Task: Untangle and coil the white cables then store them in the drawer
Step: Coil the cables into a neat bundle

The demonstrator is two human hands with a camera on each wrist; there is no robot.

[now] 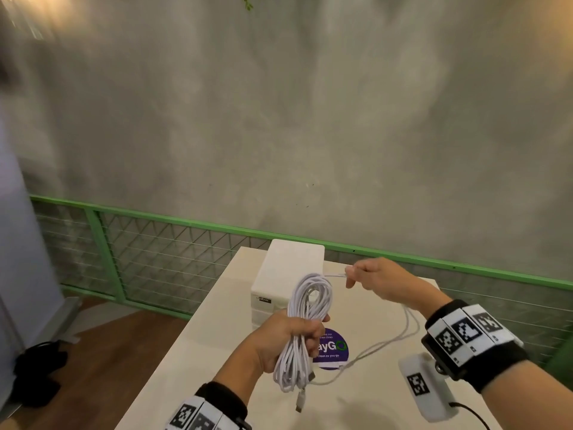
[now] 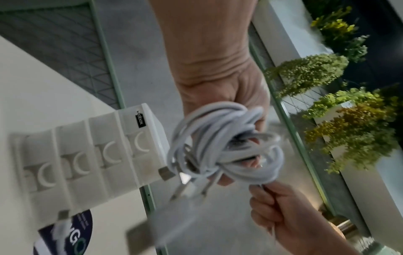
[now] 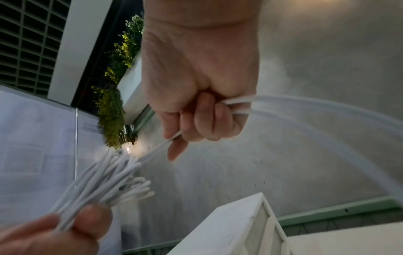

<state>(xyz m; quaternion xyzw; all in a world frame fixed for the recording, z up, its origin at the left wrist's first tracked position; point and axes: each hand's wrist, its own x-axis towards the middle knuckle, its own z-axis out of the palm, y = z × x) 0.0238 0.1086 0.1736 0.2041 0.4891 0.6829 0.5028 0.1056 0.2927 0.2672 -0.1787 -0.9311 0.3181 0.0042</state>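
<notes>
White cable coil (image 1: 305,324) at lower centre of head view, held above the bench (image 1: 217,330). Left hand (image 1: 282,339) has fingers wrapped round the coil's middle; plug ends hang below. Right hand (image 1: 376,279), right of coil, fingers pinching the loose strand running off its top. Drawer box (image 1: 288,271) sits just behind, drawers shut.

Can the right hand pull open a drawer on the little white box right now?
Probably not yet. The right hand grips a loose strand of white cable, and the left hand holds the white cable coil right in front of the small white plastic drawer box. Its fingers aren't free.
</notes>
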